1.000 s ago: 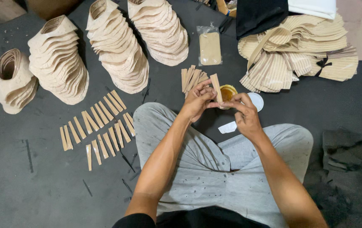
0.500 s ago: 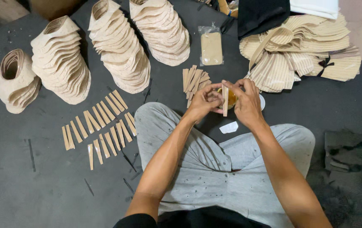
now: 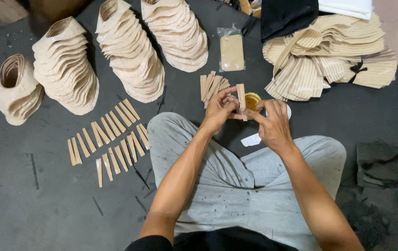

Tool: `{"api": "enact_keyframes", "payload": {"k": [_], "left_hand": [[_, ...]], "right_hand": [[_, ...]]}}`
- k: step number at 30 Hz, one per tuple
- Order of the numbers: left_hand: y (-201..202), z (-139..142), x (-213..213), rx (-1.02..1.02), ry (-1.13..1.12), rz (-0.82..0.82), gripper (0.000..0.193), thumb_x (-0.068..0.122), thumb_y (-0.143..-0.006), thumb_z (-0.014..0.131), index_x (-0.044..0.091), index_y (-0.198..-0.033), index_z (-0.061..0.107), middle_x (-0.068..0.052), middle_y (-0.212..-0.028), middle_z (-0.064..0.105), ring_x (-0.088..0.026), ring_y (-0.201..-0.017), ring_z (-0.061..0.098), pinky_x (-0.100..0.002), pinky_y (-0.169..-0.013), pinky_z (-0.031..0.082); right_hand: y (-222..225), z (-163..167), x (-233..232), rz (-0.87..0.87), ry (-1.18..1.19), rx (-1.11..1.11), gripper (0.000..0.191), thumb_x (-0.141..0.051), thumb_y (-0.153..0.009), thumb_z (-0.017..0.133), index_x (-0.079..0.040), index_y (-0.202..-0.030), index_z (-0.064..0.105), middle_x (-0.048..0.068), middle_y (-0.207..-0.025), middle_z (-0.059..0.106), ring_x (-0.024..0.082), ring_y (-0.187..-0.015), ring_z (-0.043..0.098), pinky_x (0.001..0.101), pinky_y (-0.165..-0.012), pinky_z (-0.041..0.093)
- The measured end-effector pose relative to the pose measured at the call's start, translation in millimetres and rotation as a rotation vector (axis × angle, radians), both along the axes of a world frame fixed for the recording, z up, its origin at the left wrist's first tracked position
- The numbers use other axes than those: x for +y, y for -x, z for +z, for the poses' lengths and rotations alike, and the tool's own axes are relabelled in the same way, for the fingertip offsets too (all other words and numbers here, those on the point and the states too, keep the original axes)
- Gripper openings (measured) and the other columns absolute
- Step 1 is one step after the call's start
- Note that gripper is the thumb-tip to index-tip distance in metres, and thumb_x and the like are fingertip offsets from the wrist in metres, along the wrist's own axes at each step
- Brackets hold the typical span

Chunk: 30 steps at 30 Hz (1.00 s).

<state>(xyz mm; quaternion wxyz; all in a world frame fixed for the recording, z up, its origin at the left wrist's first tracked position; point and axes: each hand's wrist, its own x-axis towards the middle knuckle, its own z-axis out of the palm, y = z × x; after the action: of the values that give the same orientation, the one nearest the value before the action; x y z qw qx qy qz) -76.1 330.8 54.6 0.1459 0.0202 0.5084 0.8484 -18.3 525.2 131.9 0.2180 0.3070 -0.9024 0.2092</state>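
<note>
The strip [image 3: 241, 100] stands nearly upright between my two hands, above my knees and in front of the small yellow pot [image 3: 253, 100]. My left hand [image 3: 220, 110] pinches it from the left, thumb and fingertips closed on its lower half; my right hand [image 3: 273, 124] comes in from the right, forefinger and thumb meeting the strip near its bottom end. So both hands are together, clamped on that one piece, with its top end poking free above the fingers.

Just behind the left hand lies a loose bundle of strips [image 3: 213, 85] on the dark mat [image 3: 32, 209]. Well off to the left, beside my left knee, more strips [image 3: 108, 142] are laid out in two slanting rows. Beyond them stand stacks of tan cut pieces [image 3: 131, 51], and to the far right a heap of ribbed pieces [image 3: 329, 65]. A white scrap [image 3: 251, 140] lies just under my right wrist.
</note>
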Motion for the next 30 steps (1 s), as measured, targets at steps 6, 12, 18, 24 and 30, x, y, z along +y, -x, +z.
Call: {"api": "enact_keyframes", "payload": {"k": [6, 12, 18, 24, 30], "left_hand": [[2.9, -9.2, -0.3, -0.007, 0.013, 0.032, 0.052, -0.004, -0.096, 0.060, 0.001, -0.147, 0.047, -0.008, -0.100, 0.067, -0.018, -0.087, 0.070, -0.035, -0.072, 0.067], [7.9, -25.4, -2.3, -0.088, -0.048, 0.080, 0.054, -0.007, -0.093, 0.059, -0.003, -0.145, 0.045, -0.010, -0.098, 0.066, -0.019, -0.086, 0.071, -0.036, -0.073, 0.067], [15.6, -21.5, -8.6, -0.136, -0.147, 0.210, 0.053, -0.006, -0.093, 0.058, -0.005, -0.144, 0.042, -0.011, -0.101, 0.068, -0.020, -0.084, 0.071, -0.037, -0.073, 0.066], [7.6, 18.0, -49.5, -0.050, -0.252, 0.411, 0.047, 0.000, -0.098, 0.060, -0.004, -0.143, 0.045, -0.012, -0.103, 0.068, -0.018, -0.086, 0.070, -0.033, -0.076, 0.064], [-75.5, 27.0, -221.0, 0.028, -0.157, 0.806, 0.040, 0.003, -0.099, 0.062, -0.001, -0.137, 0.049, -0.010, -0.108, 0.073, -0.015, -0.087, 0.069, -0.028, -0.074, 0.058]], "right_hand": [[-5.2, 1.0, 3.0, 0.018, -0.033, 0.017, 0.060, 0.012, -0.072, 0.061, -0.021, -0.121, 0.075, 0.008, -0.104, 0.058, 0.028, -0.104, 0.058, 0.0501, -0.102, 0.041], [-6.9, -6.6, 9.1, 0.057, -0.062, 0.041, 0.058, 0.009, -0.070, 0.063, -0.021, -0.117, 0.076, 0.008, -0.102, 0.056, 0.028, -0.105, 0.059, 0.0531, -0.106, 0.040], [-8.2, -47.4, 11.2, -0.063, 0.108, 0.001, 0.053, 0.013, -0.070, 0.061, -0.011, -0.117, 0.072, 0.012, -0.106, 0.056, 0.034, -0.105, 0.055, 0.0478, -0.098, 0.043], [-4.7, -76.4, 20.0, -0.160, 0.276, -0.161, 0.063, 0.017, -0.071, 0.055, -0.008, -0.127, 0.069, 0.016, -0.111, 0.053, 0.035, -0.103, 0.057, 0.0429, -0.087, 0.048], [-7.5, -84.0, 18.2, -0.203, 0.421, -0.269, 0.064, 0.020, -0.076, 0.049, -0.006, -0.131, 0.065, 0.016, -0.113, 0.052, 0.030, -0.099, 0.058, 0.0373, -0.079, 0.051]]}}
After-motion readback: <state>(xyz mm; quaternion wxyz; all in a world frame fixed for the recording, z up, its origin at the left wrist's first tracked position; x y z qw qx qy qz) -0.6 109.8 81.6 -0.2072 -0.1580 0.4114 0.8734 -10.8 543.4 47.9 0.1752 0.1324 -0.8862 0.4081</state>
